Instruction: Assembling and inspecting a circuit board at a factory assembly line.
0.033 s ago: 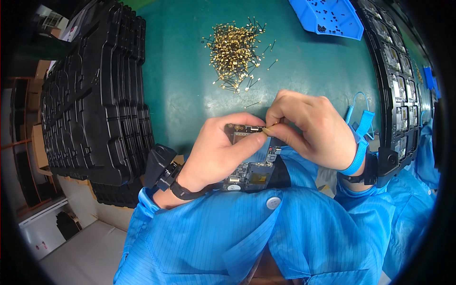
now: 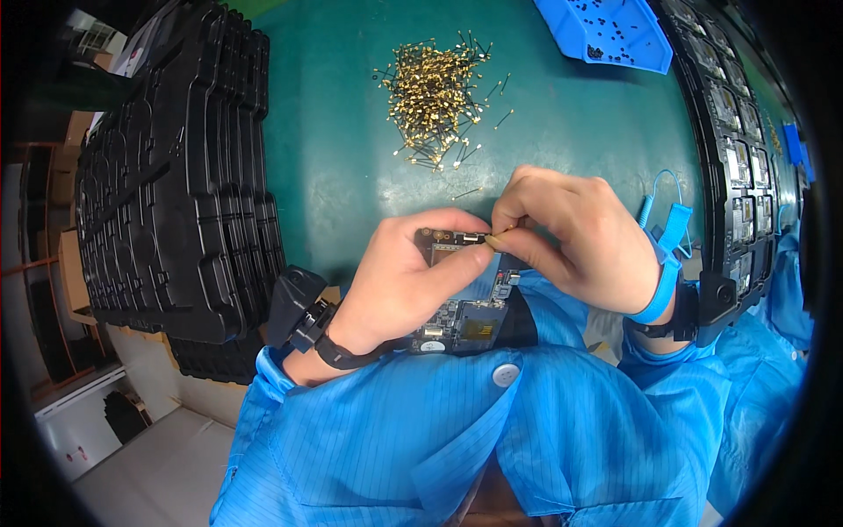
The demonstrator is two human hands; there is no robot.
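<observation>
My left hand (image 2: 395, 272) is closed on a dark circuit board (image 2: 479, 312), thumb across its face and fingers behind it. The board is tilted in front of my chest and carries chips, a metal-edged port and a gold-contact patch. At the board's far edge, my right hand (image 2: 575, 237) is closed in a pinch of thumb and forefinger, touching next to the left thumb tip. Whatever lies in that pinch is mostly hidden; only a tiny gold speck shows. Beyond the hands lies a pile of short black cables with gold ends (image 2: 435, 101), and one loose cable (image 2: 468, 193) is closer.
Stacked black plastic trays (image 2: 176, 193) rise at the left of the green mat (image 2: 334, 114). A blue bin (image 2: 606, 35) with small black parts stands at the far right. Along the right edge, a black tray (image 2: 716, 167) holds several boards. A blue wrist strap (image 2: 654, 299) has a coiled cord.
</observation>
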